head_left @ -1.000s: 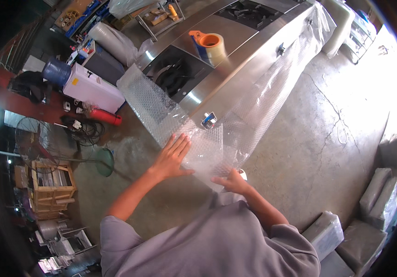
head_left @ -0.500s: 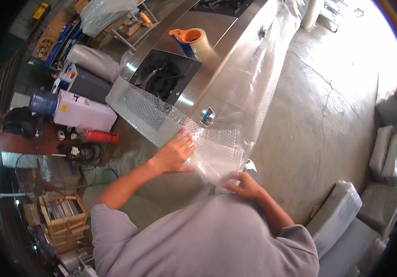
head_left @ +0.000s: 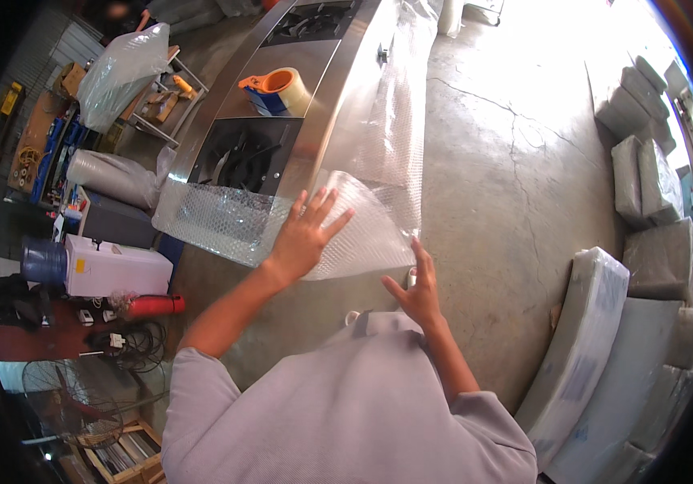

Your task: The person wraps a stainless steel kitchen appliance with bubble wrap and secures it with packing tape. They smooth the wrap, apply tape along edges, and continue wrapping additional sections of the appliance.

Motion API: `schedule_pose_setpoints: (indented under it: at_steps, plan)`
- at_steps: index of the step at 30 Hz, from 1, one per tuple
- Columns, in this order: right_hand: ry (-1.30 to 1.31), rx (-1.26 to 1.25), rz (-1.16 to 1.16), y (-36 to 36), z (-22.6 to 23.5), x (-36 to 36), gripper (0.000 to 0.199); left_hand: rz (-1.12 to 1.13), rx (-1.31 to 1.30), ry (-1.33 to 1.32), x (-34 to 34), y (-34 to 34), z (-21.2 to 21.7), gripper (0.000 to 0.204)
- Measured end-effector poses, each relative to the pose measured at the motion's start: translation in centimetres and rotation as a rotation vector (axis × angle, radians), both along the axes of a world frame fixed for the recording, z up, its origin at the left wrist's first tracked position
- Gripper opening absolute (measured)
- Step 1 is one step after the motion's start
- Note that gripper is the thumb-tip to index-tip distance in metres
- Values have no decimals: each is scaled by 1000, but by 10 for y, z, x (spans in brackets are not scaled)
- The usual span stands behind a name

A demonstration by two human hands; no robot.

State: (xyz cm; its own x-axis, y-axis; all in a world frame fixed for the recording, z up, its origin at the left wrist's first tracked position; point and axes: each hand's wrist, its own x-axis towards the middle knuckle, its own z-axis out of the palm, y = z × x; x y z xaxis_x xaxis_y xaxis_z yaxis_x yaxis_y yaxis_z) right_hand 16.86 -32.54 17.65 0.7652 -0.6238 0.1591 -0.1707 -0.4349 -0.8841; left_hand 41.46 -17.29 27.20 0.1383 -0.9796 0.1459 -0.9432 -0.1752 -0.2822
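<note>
My left hand (head_left: pixel 299 240) lies with fingers spread on bubble wrap (head_left: pixel 221 218) that covers the near end of a stainless steel stove counter (head_left: pixel 326 145). Under that palm a folded flap of the wrap (head_left: pixel 362 234) lies against the corner and side. My right hand (head_left: pixel 419 292) is open, thumb apart from the fingers, its fingertips at the flap's right edge; whether they touch it I cannot tell. A tape dispenser (head_left: pixel 275 90) with a wide roll, orange and blue, stands on the counter between the near burner (head_left: pixel 243 157) and the far burner (head_left: pixel 310 22).
Wrapped panels (head_left: pixel 576 347) lean along the right side of the concrete floor (head_left: pixel 491 202). To the left are a roll of wrap (head_left: pixel 112 177), a white water dispenser (head_left: pixel 116 266) lying on its side, a red cylinder (head_left: pixel 153 305), a fan (head_left: pixel 68 403) and a wooden crate (head_left: pixel 124 456).
The flap of bubble wrap now lies folded up against the counter's corner. My right hand has come off its lower edge and opened. My left hand has spread its fingers over the flap.
</note>
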Motion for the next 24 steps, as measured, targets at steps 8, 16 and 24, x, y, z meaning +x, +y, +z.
schedule_pose_setpoints:
  at_steps: [8, 16, 24]
  plan:
    - [285, 85, 82, -41, -92, 31, 100, 3, 141, 163, 39, -17, 9, 22]
    - [585, 218, 77, -66, -172, 49, 115, 155, 134, 289, 47, -27, 10, 23]
    - [700, 552, 114, -88, -194, 39, 97, 332, -85, 333, 39, -24, -3, 15]
